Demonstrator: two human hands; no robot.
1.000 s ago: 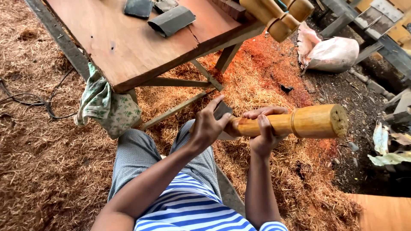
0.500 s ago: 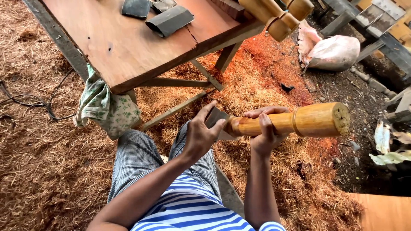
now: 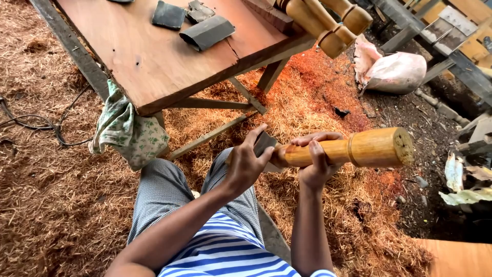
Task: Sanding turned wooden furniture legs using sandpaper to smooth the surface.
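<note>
My right hand [image 3: 315, 161] grips a turned wooden post [image 3: 371, 149] by its thin neck, holding it level above my lap with the thick end pointing right. My left hand [image 3: 246, 164] holds a grey piece of sandpaper [image 3: 263, 142] pressed around the post's near end, thumb and forefinger spread over it. The end of the post under the sandpaper is hidden.
A reddish wooden table [image 3: 154, 56] stands ahead with several sandpaper pieces [image 3: 207, 32] and more turned posts [image 3: 328, 23] on it. A flowered cloth [image 3: 125, 128] hangs from its corner. Wood shavings [image 3: 56, 205] cover the ground, a cable [image 3: 31, 123] lies left, a sack [image 3: 394, 69] and scrap at right.
My left hand has been sliding the sandpaper back and forth on the post's near end. The post has stayed nearly still in my right hand. The view has shifted slightly.
</note>
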